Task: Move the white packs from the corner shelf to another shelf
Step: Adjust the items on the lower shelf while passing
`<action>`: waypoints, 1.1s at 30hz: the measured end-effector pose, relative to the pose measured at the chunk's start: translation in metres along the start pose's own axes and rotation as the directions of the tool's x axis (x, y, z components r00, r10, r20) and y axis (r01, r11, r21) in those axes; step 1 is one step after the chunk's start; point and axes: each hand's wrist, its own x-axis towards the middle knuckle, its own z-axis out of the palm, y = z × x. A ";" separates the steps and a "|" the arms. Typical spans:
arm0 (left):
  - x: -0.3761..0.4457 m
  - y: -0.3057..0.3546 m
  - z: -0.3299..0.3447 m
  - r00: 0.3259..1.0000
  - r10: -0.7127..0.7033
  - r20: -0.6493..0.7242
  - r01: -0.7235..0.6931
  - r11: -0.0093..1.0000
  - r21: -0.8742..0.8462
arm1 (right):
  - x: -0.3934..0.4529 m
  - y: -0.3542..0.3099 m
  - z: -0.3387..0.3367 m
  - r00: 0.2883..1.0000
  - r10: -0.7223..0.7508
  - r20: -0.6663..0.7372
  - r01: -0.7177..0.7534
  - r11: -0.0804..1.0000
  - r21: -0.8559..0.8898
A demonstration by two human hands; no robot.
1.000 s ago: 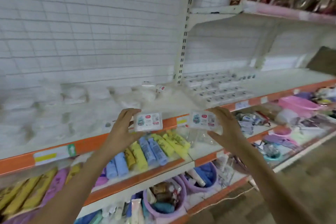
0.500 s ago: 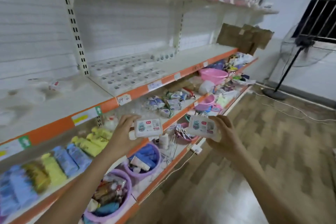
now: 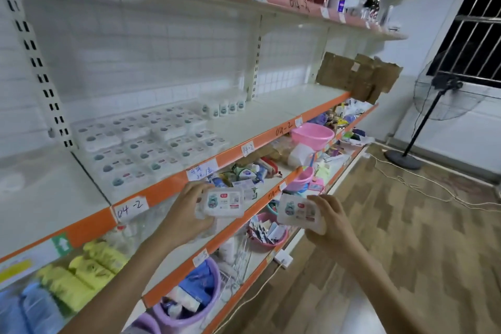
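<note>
In front of the lower shelves, I hold one white pack (image 3: 221, 202) in my left hand (image 3: 189, 214) and a second pack (image 3: 298, 211) in my right hand (image 3: 329, 221), both raised label-up, near each other but apart. Since half a second ago the shelf of laid-out packs (image 3: 147, 144) has come closer and now sits up and left of my hands, past the orange shelf edge (image 3: 173, 187); my grip looks unchanged. Four more packs stand upright (image 3: 225, 108) at the far end of that group. To the right are a pink basin (image 3: 311, 135), some cardboard (image 3: 357, 76) and a standing fan (image 3: 444, 100); purple buckets (image 3: 189, 304) sit low and near. Nothing blocks the shelf. Each hand's thumb and fingers curl around its pack's edges, forearms reaching forward.
</note>
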 end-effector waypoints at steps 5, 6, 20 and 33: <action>0.070 -0.020 -0.018 0.996 -0.024 -0.092 0.025 1.000 0.006 | 0.103 -0.004 0.005 0.993 -0.119 0.013 0.118 0.992 0.037; 0.082 -0.023 -0.025 0.993 -0.022 -0.117 0.026 0.999 0.025 | 0.123 -0.005 0.008 0.990 -0.141 0.004 0.141 0.989 0.043; 0.174 -0.054 -0.083 0.912 -0.272 -0.307 0.311 0.947 0.083 | 0.346 -0.040 0.068 0.896 -0.407 0.178 0.313 0.863 0.395; 0.170 -0.056 -0.043 0.678 -0.637 -0.367 0.671 0.740 -0.043 | 0.422 -0.031 0.154 0.513 -0.632 0.581 0.420 0.775 0.473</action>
